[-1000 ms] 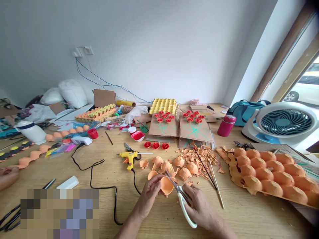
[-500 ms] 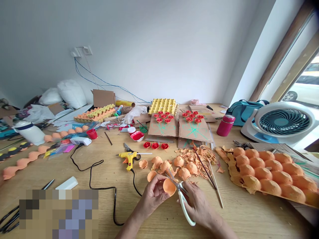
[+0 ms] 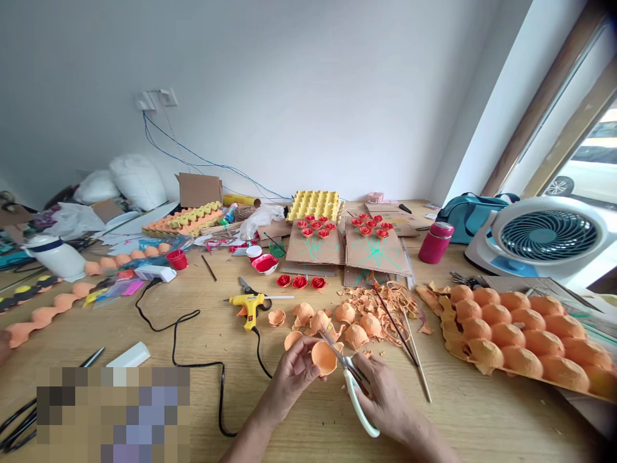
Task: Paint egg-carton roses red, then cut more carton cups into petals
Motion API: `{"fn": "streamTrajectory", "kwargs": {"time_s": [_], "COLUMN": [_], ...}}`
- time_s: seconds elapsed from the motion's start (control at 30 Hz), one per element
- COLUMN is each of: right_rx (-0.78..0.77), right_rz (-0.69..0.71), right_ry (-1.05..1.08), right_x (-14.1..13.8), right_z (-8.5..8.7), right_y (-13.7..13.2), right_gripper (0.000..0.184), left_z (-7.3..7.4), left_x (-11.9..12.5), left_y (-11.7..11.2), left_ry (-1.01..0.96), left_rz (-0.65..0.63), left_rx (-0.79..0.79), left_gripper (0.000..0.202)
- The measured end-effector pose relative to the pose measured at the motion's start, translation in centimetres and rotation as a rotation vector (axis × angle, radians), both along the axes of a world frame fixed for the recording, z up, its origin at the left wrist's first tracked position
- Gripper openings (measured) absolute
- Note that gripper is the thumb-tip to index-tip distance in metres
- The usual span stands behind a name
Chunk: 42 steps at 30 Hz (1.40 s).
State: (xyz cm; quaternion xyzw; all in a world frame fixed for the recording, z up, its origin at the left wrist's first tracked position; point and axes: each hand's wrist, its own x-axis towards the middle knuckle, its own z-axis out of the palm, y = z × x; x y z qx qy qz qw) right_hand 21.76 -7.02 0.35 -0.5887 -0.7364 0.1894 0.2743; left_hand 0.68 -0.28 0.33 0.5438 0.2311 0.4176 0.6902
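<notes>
An orange egg-carton cup (image 3: 324, 359) is pinched in my left hand (image 3: 296, 370), its hollow side toward me. My right hand (image 3: 378, 389) grips white-handled scissors (image 3: 355, 399), whose blades lie at the far rim of the cup. Whether the blades bite into the rim I cannot tell. Just beyond my hands lie several more cut cups (image 3: 355, 335) and a pile of orange carton scraps (image 3: 380, 308). One cup (image 3: 292, 340) sits right behind my left fingers.
A yellow glue gun (image 3: 250, 310) with a black cord lies left of the cups. Two sticks (image 3: 418, 360) and an orange egg tray (image 3: 525, 337) are on the right. Red paper roses (image 3: 299, 282) and cardboard panels (image 3: 315, 247) stand behind. Another person's hand (image 3: 4, 344) shows at the left edge.
My left hand has shifted and turned the cup slightly leftward and up. The scissors' blades look a little differently placed at its rim. A hand has appeared at the far left.
</notes>
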Motion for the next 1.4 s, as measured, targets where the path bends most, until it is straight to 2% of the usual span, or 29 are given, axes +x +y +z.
{"fn": "streamTrajectory", "kwargs": {"time_s": [0.2,0.27,0.33,0.5,0.6,0.67,0.87,1.03,1.1,1.4], "right_rx": [-0.008,-0.006,0.000,-0.001,-0.009,-0.013,-0.025,-0.029,-0.036,-0.064], "right_rz": [-0.042,-0.057,-0.080,-0.111,-0.108,-0.105,-0.103,-0.106,-0.102,-0.079], "right_ry": [0.056,0.088,0.123,0.189,0.209,0.218,0.221,0.209,0.204,0.193], "right_x": [0.0,0.1,0.3,0.7,0.7,0.7,0.6,0.6,0.6,0.5], "right_z": [-1.1,-1.4,-1.6,-1.5,-1.3,-1.2,-1.2,-1.3,-1.3,-1.2], "right_y": [0.3,0.4,0.6,0.8,0.8,0.7,0.5,0.7,0.6,0.4], "right_gripper": [0.026,0.029,0.032,0.032,0.031,0.031,0.032,0.033,0.033,0.031], "left_z": [-0.3,-0.3,0.0,1.2,1.6,1.5,0.5,-0.2,-0.5,-1.6], "left_x": [-0.3,-0.6,-1.1,-2.9,-4.2,-4.9,-5.3,-4.5,-4.3,-4.0], "left_y": [0.2,0.3,0.7,2.3,3.1,3.5,3.7,3.2,3.0,3.0], "left_ry": [0.032,0.026,0.008,-0.008,0.107,0.213,0.435,0.661,0.726,0.817], "left_rz": [0.007,0.051,0.156,0.525,0.651,0.691,0.632,0.591,0.572,0.507], "left_rx": [0.002,0.004,-0.003,-0.038,0.024,0.095,0.232,0.544,0.613,0.653], "left_gripper": [0.043,0.046,0.053,0.056,0.055,0.054,0.047,0.034,0.033,0.036]}}
